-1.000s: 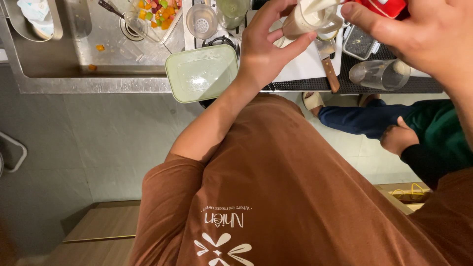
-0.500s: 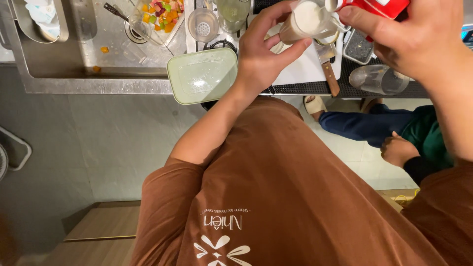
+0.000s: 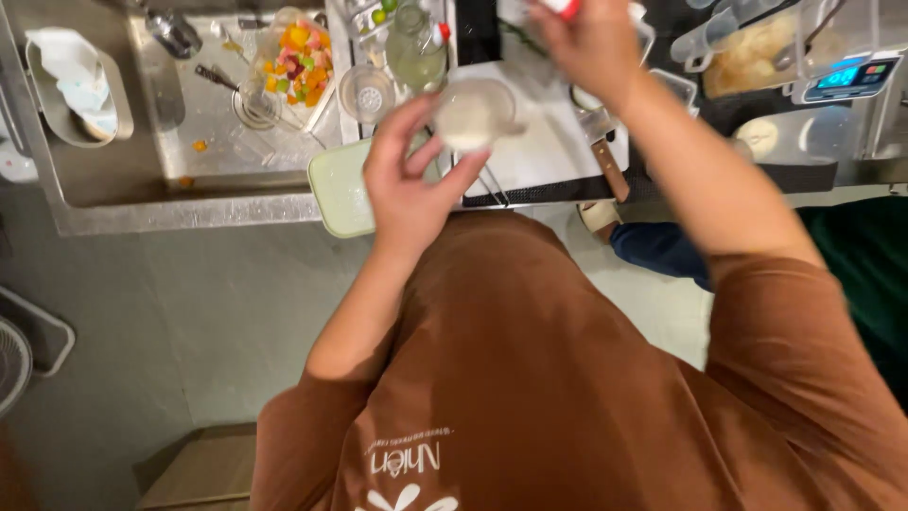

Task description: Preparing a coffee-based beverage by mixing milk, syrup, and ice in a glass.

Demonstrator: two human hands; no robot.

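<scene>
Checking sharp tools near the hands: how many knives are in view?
1: a wooden-handled knife on the white board, below the right hand. Others may be hidden.

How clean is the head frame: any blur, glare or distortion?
Head view: the right hand is motion-smeared and cut by the top edge; the left hand and its clear plastic cup of milky liquid are slightly soft; mild glare on the steel sink; wide-angle bowing at the counter edge; the brown shirt is evenly lit.

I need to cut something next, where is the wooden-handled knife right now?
In the head view, the wooden-handled knife lies on the white cutting board, under the right forearm and right of the cup in the left hand.
</scene>
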